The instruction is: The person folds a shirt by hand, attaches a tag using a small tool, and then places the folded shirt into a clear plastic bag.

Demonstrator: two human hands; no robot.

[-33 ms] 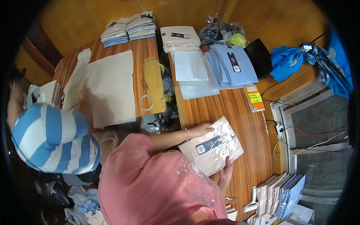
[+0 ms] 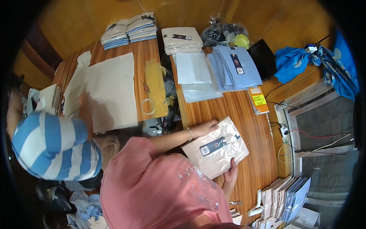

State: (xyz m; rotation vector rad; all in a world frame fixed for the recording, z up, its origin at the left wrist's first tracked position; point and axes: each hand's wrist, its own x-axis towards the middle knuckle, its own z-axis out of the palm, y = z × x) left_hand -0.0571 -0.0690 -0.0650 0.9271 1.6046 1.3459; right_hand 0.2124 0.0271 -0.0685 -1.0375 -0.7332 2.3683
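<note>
A cream folded garment in a clear plastic bag (image 2: 204, 159) lies tilted over the wooden table in front of me. A dark hang tag shows through its glossy plastic. My left hand (image 2: 205, 129) grips the bag at its far left edge, with the fingertips partly hidden. At the near right edge, my right hand (image 2: 230, 173) holds it too, the thumb up along the side and the other fingers mostly out of sight beneath. A bracelet circles my left wrist.
Bagged blue garments (image 2: 244, 70), clear plastic sleeves (image 2: 194, 68) and a cream stack (image 2: 182, 40) stand at the back. Scissors (image 2: 146, 87) and a tape roll (image 2: 148, 106) lie left. Bottom right are a white-handled tool (image 2: 256, 208) and more packs (image 2: 295, 200). A co-worker in stripes (image 2: 57, 147) handles cream cloth (image 2: 112, 91).
The bag stays nearly in place. My left hand has shifted slightly along its far edge. The co-worker's body has moved a little.
</note>
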